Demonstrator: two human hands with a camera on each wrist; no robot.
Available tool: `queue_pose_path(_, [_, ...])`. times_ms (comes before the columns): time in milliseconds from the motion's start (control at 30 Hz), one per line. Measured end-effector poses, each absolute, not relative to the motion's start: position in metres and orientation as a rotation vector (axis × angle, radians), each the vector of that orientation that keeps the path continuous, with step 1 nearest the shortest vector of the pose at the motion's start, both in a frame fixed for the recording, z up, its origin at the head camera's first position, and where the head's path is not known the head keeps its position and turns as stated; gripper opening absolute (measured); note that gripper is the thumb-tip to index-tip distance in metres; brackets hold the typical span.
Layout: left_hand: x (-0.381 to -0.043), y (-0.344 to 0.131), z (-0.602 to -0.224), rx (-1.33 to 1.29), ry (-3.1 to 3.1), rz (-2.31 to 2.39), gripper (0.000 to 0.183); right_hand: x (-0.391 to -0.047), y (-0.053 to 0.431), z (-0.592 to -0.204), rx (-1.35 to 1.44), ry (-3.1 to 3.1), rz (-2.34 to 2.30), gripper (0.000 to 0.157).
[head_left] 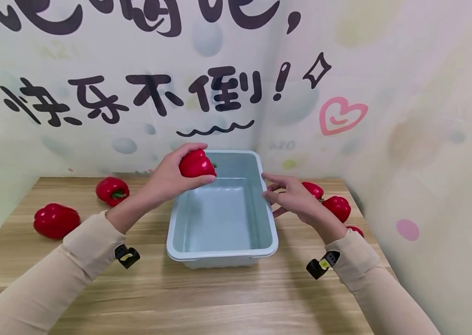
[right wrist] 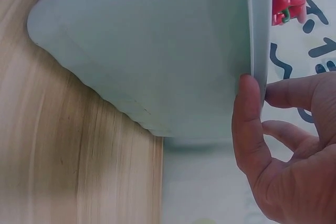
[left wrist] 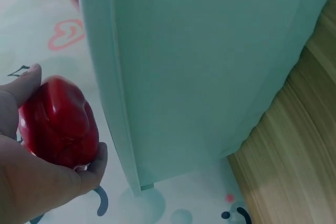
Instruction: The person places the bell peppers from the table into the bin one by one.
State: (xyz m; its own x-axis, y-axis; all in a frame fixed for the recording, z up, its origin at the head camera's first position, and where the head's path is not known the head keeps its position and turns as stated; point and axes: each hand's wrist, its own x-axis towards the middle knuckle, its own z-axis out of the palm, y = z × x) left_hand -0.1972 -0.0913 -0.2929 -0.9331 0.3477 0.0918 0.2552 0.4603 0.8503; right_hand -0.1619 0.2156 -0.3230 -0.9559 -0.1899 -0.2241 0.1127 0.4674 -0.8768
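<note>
A red bell pepper [head_left: 196, 164] is gripped between the thumb and fingers of my left hand [head_left: 168, 179], above the left rim of a pale blue plastic basin [head_left: 222, 254]. The left wrist view shows this pepper [left wrist: 60, 121] beside the basin's rim, with the thumb and fingers on opposite sides of it. My right hand [head_left: 296, 197] holds the basin's right rim. In the right wrist view, its fingertips [right wrist: 247, 90] lie on both sides of the rim. The basin stands on the wooden table.
Two more red bell peppers, one nearer [head_left: 56, 221] and one farther back [head_left: 112, 190], lie left of the basin. Several others [head_left: 337, 208] lie to the right, partly hidden by my right arm. A printed wall cloth [head_left: 227, 139] hangs behind the wooden table [head_left: 219, 298].
</note>
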Motion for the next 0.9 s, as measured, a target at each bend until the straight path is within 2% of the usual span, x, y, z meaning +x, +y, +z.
queue_pose_path(400, [-0.1929, -0.0877, -0.2942, 0.683, 2.686, 1.378, 0.082, -0.1631, 0.2162, -0.3210, -0.104, 2.430, -1.444, 0.067])
queue_pose_path(700, [-0.1958, -0.0914, -0.2900, 0.803, 2.679, 1.444, 0.061, -0.1649, 0.2161, -0.3209, -0.097, 2.412, -1.440, 0.065])
queue_pose_path(900, [-0.1951, -0.0932, -0.2895, 0.806, 2.669, 1.447, 0.059, -0.1646, 0.2169, -0.3211, -0.098, 2.420, -1.440, 0.066])
